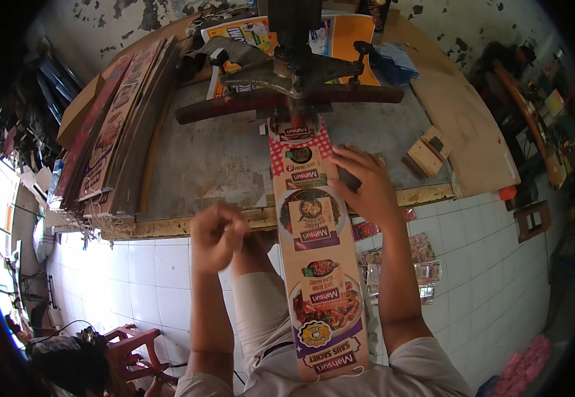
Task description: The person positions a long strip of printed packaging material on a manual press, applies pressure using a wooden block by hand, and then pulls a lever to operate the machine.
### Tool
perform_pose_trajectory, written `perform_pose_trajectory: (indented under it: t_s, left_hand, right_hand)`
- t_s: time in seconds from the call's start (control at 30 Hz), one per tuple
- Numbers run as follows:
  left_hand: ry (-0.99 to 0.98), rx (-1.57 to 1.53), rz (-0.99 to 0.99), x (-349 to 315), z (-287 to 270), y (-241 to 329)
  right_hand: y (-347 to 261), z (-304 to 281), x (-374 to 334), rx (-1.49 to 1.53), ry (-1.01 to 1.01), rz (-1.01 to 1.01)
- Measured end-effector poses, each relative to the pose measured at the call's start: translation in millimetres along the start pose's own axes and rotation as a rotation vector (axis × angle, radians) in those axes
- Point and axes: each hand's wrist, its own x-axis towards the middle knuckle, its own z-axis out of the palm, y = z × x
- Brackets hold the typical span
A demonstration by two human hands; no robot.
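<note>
A long printed cardboard strip (315,258) with food pictures and a red-checked band runs from my lap over the table's front edge. Its far end reaches under the dark red bar (234,106) of a metal press. My right hand (367,185) rests at the strip's right edge, fingers stretched and spread. Between its thumb and fingers is a dark patch; whether it is an object or shadow I cannot tell. My left hand (218,235) hovers left of the strip near the table edge, apart from it, fingers curled in. What those fingers hold, if anything, is hidden.
Stacked cardboard sheets (118,126) stand at the table's left. A small wooden block (428,152) sits at the right, beside a brown board (463,119). Printed sheets (347,46) lie behind the press. Packets (410,258) are on the tiled floor; a red stool (135,351) is lower left.
</note>
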Motion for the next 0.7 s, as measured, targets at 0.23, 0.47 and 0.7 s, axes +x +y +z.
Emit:
perform_pose_trajectory:
  t_s: [0.23,0.47,0.7]
  left_hand:
    - [0.463,1.242,0.383,-50,1,-29]
    - [0.482,1.204,0.251,-83,21,-90]
    - [0.325,0.312,0.255,-79,40,25]
  right_hand:
    - [-4,-3,1,0.018,-0.019,-0.006]
    - [-3,-2,2,0.003,-0.015,-0.014]
    - [-2,-2,2,0.014,-0.006,-0.010]
